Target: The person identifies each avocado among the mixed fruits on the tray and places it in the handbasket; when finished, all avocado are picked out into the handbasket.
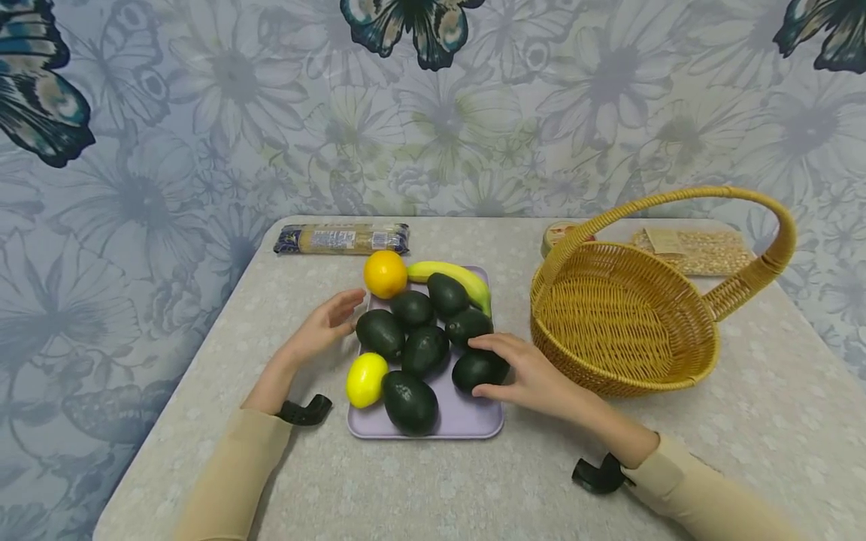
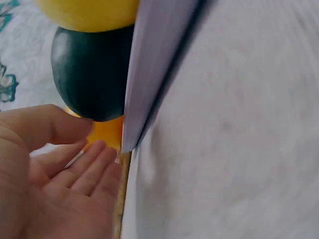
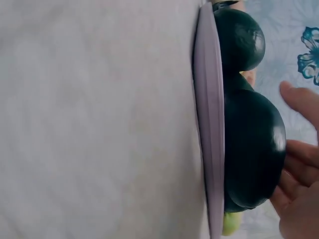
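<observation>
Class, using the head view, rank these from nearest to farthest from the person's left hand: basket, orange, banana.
From the left hand:
1. Orange, at the tray's far left corner.
2. Banana, along the far edge, right of the orange.
3. Basket, right of the tray.

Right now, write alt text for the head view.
A right hand is at one of seven avocados on a lilac tray with lemon, orange and banana; the left hand is opposite. A wicker basket stands to the right.
</observation>
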### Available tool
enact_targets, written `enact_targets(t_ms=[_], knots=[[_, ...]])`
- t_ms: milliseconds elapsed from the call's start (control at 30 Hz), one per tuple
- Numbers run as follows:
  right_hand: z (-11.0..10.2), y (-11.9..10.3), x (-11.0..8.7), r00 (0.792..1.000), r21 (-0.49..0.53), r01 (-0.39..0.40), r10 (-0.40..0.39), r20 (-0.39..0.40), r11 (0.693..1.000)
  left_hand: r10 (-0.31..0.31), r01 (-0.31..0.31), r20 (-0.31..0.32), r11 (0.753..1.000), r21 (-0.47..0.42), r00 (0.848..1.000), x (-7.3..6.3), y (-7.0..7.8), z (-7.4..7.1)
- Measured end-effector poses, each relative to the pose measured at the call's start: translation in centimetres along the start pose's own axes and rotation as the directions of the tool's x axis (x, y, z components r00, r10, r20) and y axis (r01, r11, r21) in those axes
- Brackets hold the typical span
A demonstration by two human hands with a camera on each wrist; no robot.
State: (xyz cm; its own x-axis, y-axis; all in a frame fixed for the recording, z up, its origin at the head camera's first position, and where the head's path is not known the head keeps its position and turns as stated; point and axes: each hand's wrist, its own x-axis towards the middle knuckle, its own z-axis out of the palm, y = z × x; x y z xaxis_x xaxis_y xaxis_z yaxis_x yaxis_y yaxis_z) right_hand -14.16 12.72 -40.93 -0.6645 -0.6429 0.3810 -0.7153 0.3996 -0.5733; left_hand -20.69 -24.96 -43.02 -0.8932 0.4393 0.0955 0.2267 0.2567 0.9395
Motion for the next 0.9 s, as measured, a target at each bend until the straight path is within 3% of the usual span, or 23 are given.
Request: enact_targets(t_ms=[200,433,567,900], knots=[[0.3,0.1,0.0,0.999,0.020,-0.045,0.045,-0.013,0.999,-0.028,0.032,0.069,0.998,-0.054,0.997,-0.4,-1.0,0.0],[0.8,0.6,-0.2,0.989,0.101,-0.145,0.142,0.037,0.984,-0.027,0.033,0.065,0.996,-0.079,0.997,-0.5,-1.5,0.0],[1.3,0.7,-0.4,0.975,0.089,-0.215,0.208,0.080,0.972,-0.026,0.031,0.063,0.997,-0.077,0.998,-0.5,-1.6,0.0],[1.0,0.0,-0.4,0.963,0.181,-0.267,0.253,0.096,0.946,-0.028,0.033,0.074,0.998,-0.059,0.997,-0.5,-1.3,0.3]])
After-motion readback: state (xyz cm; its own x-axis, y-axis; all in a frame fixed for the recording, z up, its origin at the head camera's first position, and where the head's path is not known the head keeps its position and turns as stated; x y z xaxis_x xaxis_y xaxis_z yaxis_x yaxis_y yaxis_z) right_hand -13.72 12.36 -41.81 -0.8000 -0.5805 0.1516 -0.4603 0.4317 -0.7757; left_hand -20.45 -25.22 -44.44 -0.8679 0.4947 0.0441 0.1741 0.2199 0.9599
